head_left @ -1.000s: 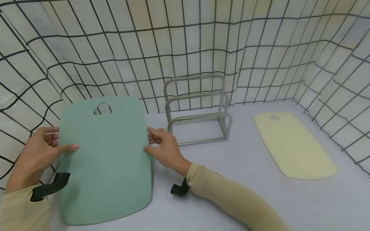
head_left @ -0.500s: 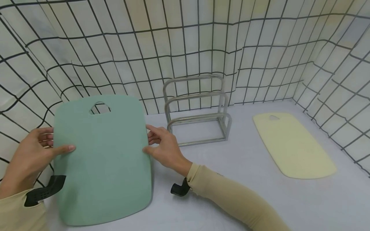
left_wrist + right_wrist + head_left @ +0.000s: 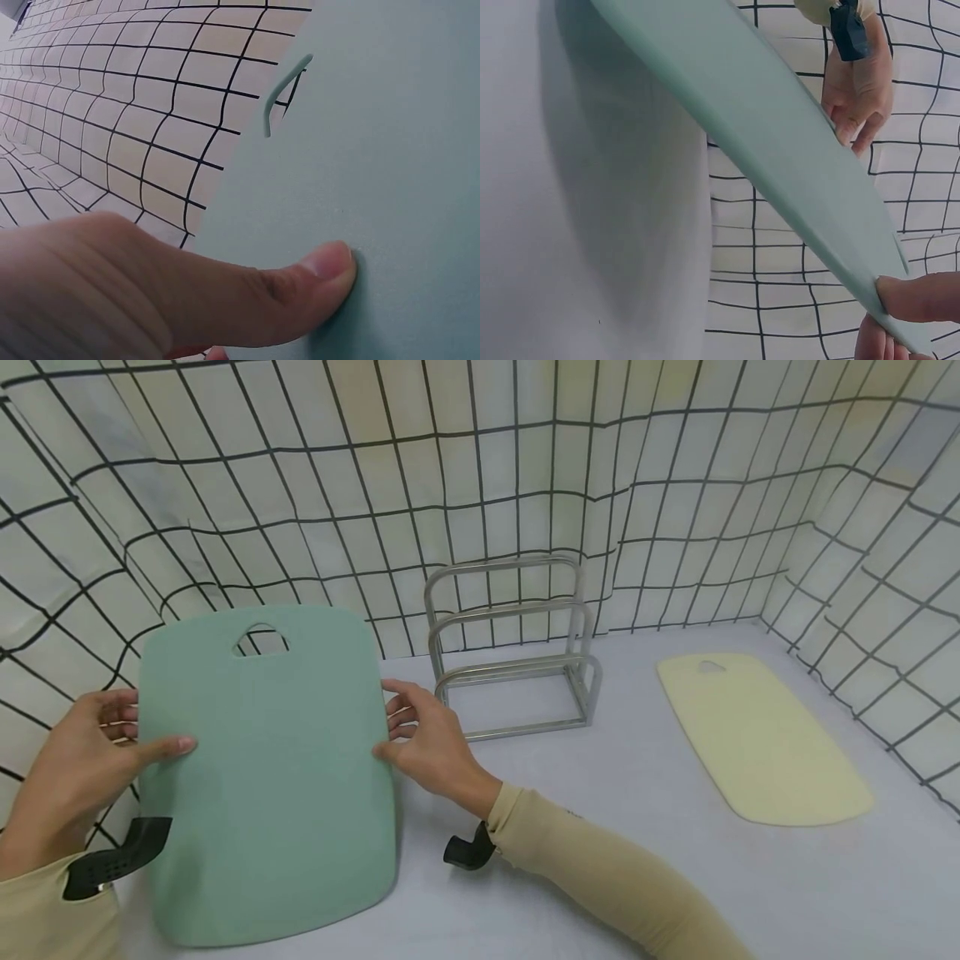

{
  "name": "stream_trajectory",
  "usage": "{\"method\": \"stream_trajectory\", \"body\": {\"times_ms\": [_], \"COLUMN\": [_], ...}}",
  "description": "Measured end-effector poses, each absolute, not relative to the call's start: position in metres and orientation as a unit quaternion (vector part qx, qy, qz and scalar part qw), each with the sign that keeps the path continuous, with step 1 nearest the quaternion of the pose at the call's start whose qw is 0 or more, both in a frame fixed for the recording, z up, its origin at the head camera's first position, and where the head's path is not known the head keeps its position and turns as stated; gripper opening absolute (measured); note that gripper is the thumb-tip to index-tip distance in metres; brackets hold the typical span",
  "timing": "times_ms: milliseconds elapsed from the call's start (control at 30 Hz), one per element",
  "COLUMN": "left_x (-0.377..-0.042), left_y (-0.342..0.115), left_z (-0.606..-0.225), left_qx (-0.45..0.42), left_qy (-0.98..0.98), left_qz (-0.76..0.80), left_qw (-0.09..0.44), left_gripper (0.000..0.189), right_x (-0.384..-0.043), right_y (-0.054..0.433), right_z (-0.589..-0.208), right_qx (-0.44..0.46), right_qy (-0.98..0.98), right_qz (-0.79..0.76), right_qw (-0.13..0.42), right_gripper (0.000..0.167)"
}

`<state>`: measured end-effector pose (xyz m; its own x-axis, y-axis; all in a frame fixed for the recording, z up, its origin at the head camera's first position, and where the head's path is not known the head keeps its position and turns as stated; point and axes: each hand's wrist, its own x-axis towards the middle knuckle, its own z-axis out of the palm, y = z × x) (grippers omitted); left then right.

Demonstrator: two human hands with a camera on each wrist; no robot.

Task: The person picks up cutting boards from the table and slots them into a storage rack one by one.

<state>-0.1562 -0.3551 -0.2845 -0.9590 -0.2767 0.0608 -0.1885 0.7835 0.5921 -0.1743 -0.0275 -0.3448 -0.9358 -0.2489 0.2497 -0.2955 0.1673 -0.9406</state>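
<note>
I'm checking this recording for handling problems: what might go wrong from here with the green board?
First, the left hand and right hand grip the green board only near its side edges, so it might pivot or slip if one grip loosens.

Second, the metal rack stands close beyond the right hand; moving the board or that hand toward it could knock the rack.

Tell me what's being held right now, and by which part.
The green cutting board, by its two long sides: the left hand pinches one edge, the right hand the opposite edge.
</note>
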Motion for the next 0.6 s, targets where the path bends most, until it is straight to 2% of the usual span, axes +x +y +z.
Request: {"method": "stream_trajectory", "body": {"times_ms": [233,467,600], "left_x": [-0.1538,-0.1529,-0.1519], "left_y": [-0.3523,-0.3517,-0.3518], "left_z": [-0.2814,-0.2804,-0.2805], "left_qx": [0.127,0.12,0.118], "left_qy": [-0.938,-0.94,-0.942], "left_qz": [-0.314,-0.313,-0.305], "left_qw": [0.067,0.066,0.076], "left_gripper": [0.091,0.094,0.093], "right_x": [-0.1744,-0.1776,-0.1767], "right_y": [-0.0259,-0.0234,-0.023], "right_z": [-0.342,-0.3397,-0.3377], "right_qx": [0.176,0.155,0.157], "right_qy": [-0.765,-0.746,-0.751], "right_qz": [0.62,0.647,0.641], "right_qw": [0.007,-0.021,-0.018], "right_gripper": [0.079,0.075,0.074]}}
